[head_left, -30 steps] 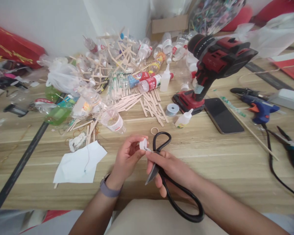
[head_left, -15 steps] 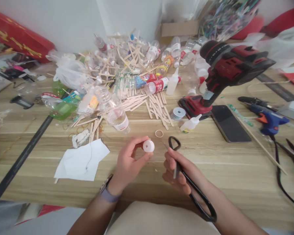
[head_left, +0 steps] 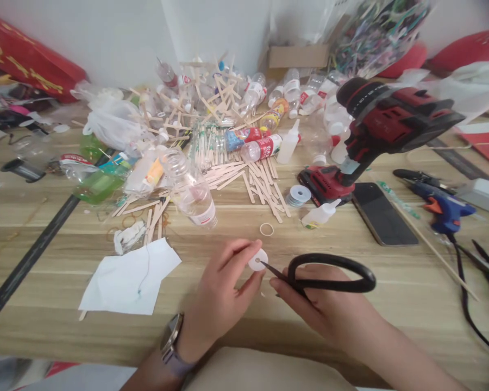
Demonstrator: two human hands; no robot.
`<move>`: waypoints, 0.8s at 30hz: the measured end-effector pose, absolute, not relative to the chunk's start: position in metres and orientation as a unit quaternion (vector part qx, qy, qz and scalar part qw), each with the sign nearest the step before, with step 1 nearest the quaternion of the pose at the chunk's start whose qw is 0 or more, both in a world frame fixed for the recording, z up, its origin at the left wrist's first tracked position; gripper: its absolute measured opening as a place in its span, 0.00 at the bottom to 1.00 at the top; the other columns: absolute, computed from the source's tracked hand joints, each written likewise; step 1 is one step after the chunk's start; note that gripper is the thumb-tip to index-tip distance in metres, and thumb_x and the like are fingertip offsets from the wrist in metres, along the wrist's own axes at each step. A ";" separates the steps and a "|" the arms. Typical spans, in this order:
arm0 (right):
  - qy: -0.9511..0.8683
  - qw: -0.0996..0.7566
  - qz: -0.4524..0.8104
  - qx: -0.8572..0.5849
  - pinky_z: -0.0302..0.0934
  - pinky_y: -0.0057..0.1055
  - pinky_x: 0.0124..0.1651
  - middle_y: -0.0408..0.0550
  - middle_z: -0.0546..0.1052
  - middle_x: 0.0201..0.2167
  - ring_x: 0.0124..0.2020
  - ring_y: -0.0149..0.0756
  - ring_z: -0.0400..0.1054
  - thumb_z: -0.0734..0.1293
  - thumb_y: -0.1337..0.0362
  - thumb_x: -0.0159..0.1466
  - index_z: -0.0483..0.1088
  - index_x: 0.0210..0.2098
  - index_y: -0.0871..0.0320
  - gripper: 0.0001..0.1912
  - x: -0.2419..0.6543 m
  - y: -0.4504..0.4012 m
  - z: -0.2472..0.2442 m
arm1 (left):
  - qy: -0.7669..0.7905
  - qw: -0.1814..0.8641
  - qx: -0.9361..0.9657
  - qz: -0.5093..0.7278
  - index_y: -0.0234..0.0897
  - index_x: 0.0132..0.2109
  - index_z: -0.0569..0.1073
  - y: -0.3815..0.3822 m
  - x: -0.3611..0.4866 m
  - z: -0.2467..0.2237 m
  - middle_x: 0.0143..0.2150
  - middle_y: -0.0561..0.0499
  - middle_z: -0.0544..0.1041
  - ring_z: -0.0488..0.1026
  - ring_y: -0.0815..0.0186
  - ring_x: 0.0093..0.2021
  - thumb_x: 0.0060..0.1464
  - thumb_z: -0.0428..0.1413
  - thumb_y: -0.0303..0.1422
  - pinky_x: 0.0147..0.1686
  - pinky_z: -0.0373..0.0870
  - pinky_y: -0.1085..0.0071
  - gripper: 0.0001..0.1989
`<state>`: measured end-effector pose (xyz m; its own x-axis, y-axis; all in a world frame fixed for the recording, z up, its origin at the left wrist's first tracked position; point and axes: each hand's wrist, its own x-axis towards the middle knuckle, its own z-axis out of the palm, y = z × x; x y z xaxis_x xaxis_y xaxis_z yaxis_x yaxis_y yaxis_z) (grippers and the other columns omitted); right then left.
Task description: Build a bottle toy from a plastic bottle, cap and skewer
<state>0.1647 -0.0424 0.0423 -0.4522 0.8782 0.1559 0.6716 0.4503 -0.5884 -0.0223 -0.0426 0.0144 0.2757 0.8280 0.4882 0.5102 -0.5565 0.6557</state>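
Between the thumb and fingers of my left hand (head_left: 226,282) is a white bottle cap (head_left: 256,259) with a hole near its middle. My right hand (head_left: 324,301) grips black-handled scissors (head_left: 330,274), one handle loop standing up above the hand. The scissors' pointed tip touches the cap at its hole; I cannot tell how deep it goes. Just beyond the cap a small pale ring (head_left: 266,229) lies on the table. White paper (head_left: 126,282) with a thread on it lies left of my left hand.
A red and black cordless drill (head_left: 391,125) stands at the right, by a phone (head_left: 385,214), a wire spool (head_left: 299,195) and a small glue bottle (head_left: 321,213). Farther right lies a blue glue gun (head_left: 442,203). Wooden sticks (head_left: 264,187) and plastic bottles (head_left: 193,198) crowd the back.
My right hand has turned the scissors and brought their tip to the cap's hole. My left hand has shifted slightly right and nearer, still holding the cap.
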 end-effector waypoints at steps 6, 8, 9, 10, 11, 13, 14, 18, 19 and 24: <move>-0.835 0.231 0.123 -0.484 0.53 0.31 0.23 0.46 0.71 0.16 0.17 0.35 0.65 0.58 0.58 0.68 0.70 0.23 0.54 0.19 0.166 -0.042 0.041 | 0.439 0.183 0.769 0.427 0.42 0.59 0.65 -0.043 -0.025 0.014 0.47 0.44 0.75 0.73 0.61 0.47 0.54 0.57 0.23 0.48 0.71 0.66 0.26; -0.815 0.246 0.137 -0.507 0.53 0.31 0.23 0.46 0.72 0.16 0.17 0.35 0.65 0.59 0.57 0.67 0.69 0.22 0.54 0.20 0.169 -0.040 0.040 | 0.435 0.196 0.768 0.427 0.42 0.54 0.68 -0.041 -0.026 0.014 0.45 0.45 0.76 0.73 0.62 0.46 0.53 0.57 0.23 0.46 0.71 0.67 0.22; -0.803 0.250 0.152 -0.520 0.54 0.31 0.23 0.46 0.72 0.16 0.17 0.35 0.66 0.59 0.57 0.67 0.68 0.20 0.54 0.20 0.171 -0.039 0.039 | 0.433 0.200 0.768 0.427 0.42 0.52 0.70 -0.039 -0.026 0.013 0.45 0.45 0.76 0.74 0.62 0.46 0.53 0.57 0.23 0.46 0.71 0.67 0.19; -0.788 0.254 0.172 -0.533 0.54 0.31 0.22 0.45 0.72 0.15 0.16 0.35 0.65 0.60 0.56 0.67 0.67 0.19 0.54 0.21 0.172 -0.038 0.038 | 0.436 0.203 0.767 0.425 0.42 0.49 0.70 -0.039 -0.026 0.013 0.45 0.46 0.76 0.74 0.62 0.45 0.54 0.57 0.23 0.46 0.70 0.67 0.17; -0.771 0.257 0.198 -0.548 0.54 0.31 0.22 0.45 0.72 0.15 0.16 0.34 0.65 0.60 0.55 0.66 0.65 0.18 0.54 0.22 0.173 -0.037 0.038 | 0.444 0.204 0.763 0.424 0.42 0.48 0.71 -0.038 -0.025 0.012 0.45 0.46 0.76 0.74 0.61 0.46 0.54 0.57 0.24 0.46 0.70 0.66 0.15; -0.733 0.259 0.268 -0.569 0.55 0.31 0.21 0.44 0.72 0.14 0.15 0.34 0.65 0.60 0.53 0.65 0.64 0.16 0.53 0.24 0.177 -0.035 0.037 | 0.477 0.206 0.744 0.419 0.42 0.46 0.69 -0.038 -0.025 0.011 0.46 0.46 0.77 0.74 0.61 0.47 0.54 0.57 0.25 0.48 0.69 0.64 0.12; -0.711 0.263 0.302 -0.578 0.57 0.31 0.21 0.45 0.73 0.14 0.16 0.35 0.66 0.60 0.51 0.65 0.65 0.15 0.53 0.25 0.180 -0.035 0.037 | 0.496 0.209 0.734 0.415 0.42 0.45 0.69 -0.039 -0.024 0.012 0.47 0.46 0.77 0.74 0.60 0.48 0.55 0.57 0.26 0.48 0.69 0.64 0.11; -0.613 0.271 0.388 -0.633 0.64 0.32 0.27 0.48 0.75 0.13 0.20 0.38 0.70 0.59 0.40 0.62 0.70 0.12 0.53 0.31 0.202 -0.037 0.036 | 0.534 0.205 0.727 0.379 0.42 0.39 0.65 -0.044 -0.026 0.018 0.45 0.49 0.77 0.75 0.62 0.45 0.55 0.56 0.29 0.44 0.69 0.66 0.07; -0.582 0.276 0.404 -0.649 0.64 0.33 0.28 0.48 0.75 0.13 0.20 0.39 0.70 0.60 0.38 0.60 0.72 0.14 0.54 0.31 0.209 -0.039 0.036 | 0.533 0.196 0.738 0.365 0.42 0.38 0.64 -0.045 -0.028 0.020 0.44 0.50 0.78 0.75 0.63 0.44 0.55 0.56 0.28 0.43 0.69 0.66 0.07; -0.417 0.345 0.496 -0.678 0.61 0.34 0.23 0.49 0.73 0.11 0.15 0.37 0.67 0.65 0.39 0.56 0.74 0.21 0.58 0.27 0.232 -0.049 0.038 | 0.541 0.167 0.786 0.248 0.42 0.35 0.65 -0.049 -0.041 0.017 0.38 0.52 0.78 0.74 0.61 0.39 0.55 0.54 0.28 0.36 0.69 0.66 0.05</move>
